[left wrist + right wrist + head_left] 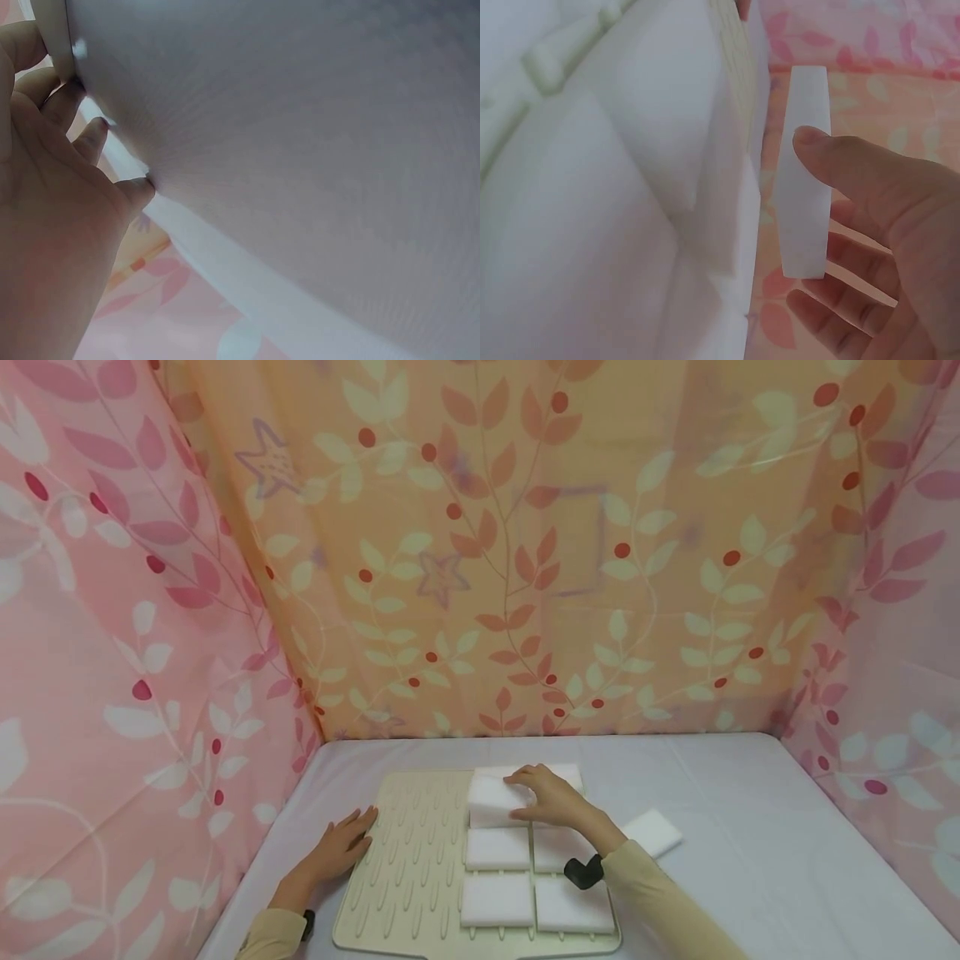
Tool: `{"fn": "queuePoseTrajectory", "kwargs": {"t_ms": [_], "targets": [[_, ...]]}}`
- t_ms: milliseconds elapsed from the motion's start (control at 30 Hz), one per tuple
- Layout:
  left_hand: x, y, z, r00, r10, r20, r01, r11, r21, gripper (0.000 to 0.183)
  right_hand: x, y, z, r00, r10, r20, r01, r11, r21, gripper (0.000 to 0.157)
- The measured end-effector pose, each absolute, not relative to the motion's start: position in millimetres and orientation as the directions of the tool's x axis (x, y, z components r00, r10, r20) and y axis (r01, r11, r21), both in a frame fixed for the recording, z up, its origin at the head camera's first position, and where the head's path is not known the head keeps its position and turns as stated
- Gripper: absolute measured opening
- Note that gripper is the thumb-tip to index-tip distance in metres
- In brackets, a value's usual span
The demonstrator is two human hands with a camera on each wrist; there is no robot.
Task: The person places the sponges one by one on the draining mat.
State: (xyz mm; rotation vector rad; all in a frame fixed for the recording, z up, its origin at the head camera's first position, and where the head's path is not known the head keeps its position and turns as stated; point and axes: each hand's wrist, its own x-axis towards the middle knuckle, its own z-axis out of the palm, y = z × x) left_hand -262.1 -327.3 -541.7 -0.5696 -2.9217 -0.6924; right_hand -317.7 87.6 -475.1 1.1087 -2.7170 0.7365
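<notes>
My right hand [553,797] pinches a white sponge block [495,803] between thumb and fingers over the far part of a beige ridged drying mat [408,860]. In the right wrist view the held sponge shows edge-on, thumb across one face, with other sponges close beside it. Several more white sponges lie in two columns on the mat's right half, among them a near left one [497,902] and a near right one [574,907]. My left hand [341,843] lies at the mat's left edge, fingertips on the rim; the left wrist view shows these fingers from the palm side.
A loose white sponge [656,832] lies on the white-covered table [765,860] to the right of the mat, partly behind the right forearm. A dark wrist strap [583,872] is on the right wrist. Patterned curtains [510,568] stand behind and on both sides.
</notes>
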Motion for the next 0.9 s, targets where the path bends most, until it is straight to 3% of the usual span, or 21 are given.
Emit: {"fn": "queuePoseTrajectory", "kwargs": {"t_ms": [333,900], "targets": [[-260.3,-325.7,-538.4,-0.928,0.33,0.172,0.372,0.831,0.415,0.051,-316.6,61.4,-481.1,-0.719,-0.626,0.303,-0.687,0.569,-0.452,0.055],[-261.1,-325.3,-540.0,-0.93,0.326,0.169,0.368,0.828,0.423,0.051,-315.7,26.7,-481.8,-0.721,-0.621,0.308,-0.689,0.593,-0.417,0.047]]}}
